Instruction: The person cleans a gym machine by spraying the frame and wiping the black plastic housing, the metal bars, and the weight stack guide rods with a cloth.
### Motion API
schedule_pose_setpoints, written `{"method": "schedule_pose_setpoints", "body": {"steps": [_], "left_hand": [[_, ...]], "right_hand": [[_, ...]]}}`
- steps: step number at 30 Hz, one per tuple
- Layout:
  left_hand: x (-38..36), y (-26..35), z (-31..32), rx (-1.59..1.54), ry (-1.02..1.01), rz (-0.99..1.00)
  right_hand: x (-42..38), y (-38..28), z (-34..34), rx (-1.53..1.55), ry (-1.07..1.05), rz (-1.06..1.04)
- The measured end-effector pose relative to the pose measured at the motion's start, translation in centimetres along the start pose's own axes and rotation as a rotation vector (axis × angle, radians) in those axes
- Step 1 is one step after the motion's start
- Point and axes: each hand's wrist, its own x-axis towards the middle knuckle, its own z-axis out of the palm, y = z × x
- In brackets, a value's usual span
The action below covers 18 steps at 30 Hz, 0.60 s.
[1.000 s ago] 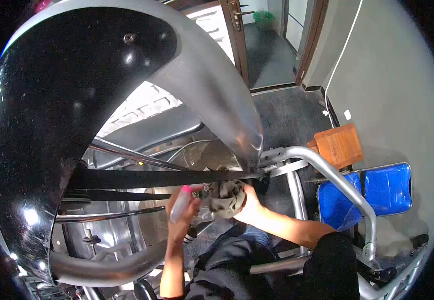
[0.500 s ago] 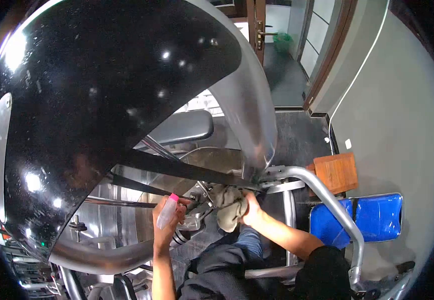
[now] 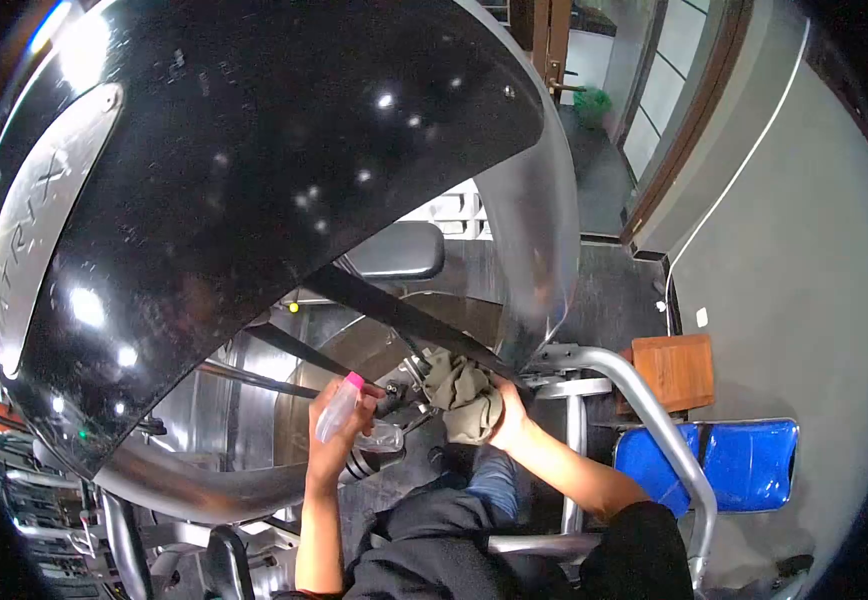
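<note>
My left hand point(image 3: 330, 448) wraps the pink-tipped bottle point(image 3: 336, 416), tilted | my right point(image 3: 510, 414) clutches the olive cloth point(image 3: 462, 398), near the black belt point(image 3: 416, 318) | keep cloth bunched firmly, bottle clear of the belt

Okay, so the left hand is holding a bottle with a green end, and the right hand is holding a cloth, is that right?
Not quite: the bottle in the left hand has a pink end, as the head view shows. The right hand does hold a cloth.
</note>
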Motion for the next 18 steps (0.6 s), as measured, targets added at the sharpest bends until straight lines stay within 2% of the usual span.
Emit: {"method": "schedule_pose_setpoints", "body": {"steps": [1, 2, 3, 5, 7, 8, 9, 10, 11, 13, 14, 18], "left_hand": [[0.0, 0.0, -0.1, -0.008, 0.007, 0.002], [-0.1, -0.1, -0.4, -0.003, -0.007, 0.009], [-0.1, -0.1, -0.6, 0.002, -0.021, 0.019], [-0.3, 0.2, -0.6, -0.024, 0.009, 0.029], [-0.7, 0.6, -0.8, -0.051, 0.062, 0.032], [-0.7, -0.1, -1.1, -0.051, 0.068, 0.037], [-0.6, -1.5, -1.5, -0.028, 0.127, 0.148], [-0.7, -1.9, -1.7, -0.004, 0.186, 0.257], [-0.9, -1.7, -2.0, -0.004, 0.192, 0.261], [-1.2, -0.5, -2.2, 0.024, 0.08, 0.207], [-1.3, -0.7, -2.6, 0.006, 0.033, 0.13], [-1.7, 0.4, -2.4, -0.005, 0.027, 0.079]], "right_hand": [[-0.1, 0.3, 0.5, -0.091, -0.073, -0.027], [1.1, 0.2, 1.3, -0.232, 0.052, 0.003], [1.3, 1.1, 4.8, -0.278, 0.234, 0.003], [2.0, 2.7, 9.4, -0.359, 0.334, -0.03], [3.8, 4.0, 11.1, -0.344, 0.194, -0.085], [4.9, 4.5, 10.8, -0.219, -0.096, -0.081], [6.2, 4.8, 10.2, -0.089, -0.384, -0.075], [7.3, 5.1, 10.1, 0.019, -0.567, -0.003], [7.7, 5.1, 10.1, 0.017, -0.57, 0.004], [8.2, 5.1, 10.4, -0.051, -0.462, -0.049], [7.9, 5.0, 10.2, -0.05, -0.417, -0.08], [6.2, 3.1, 7.6, -0.079, -0.375, -0.019]]}}
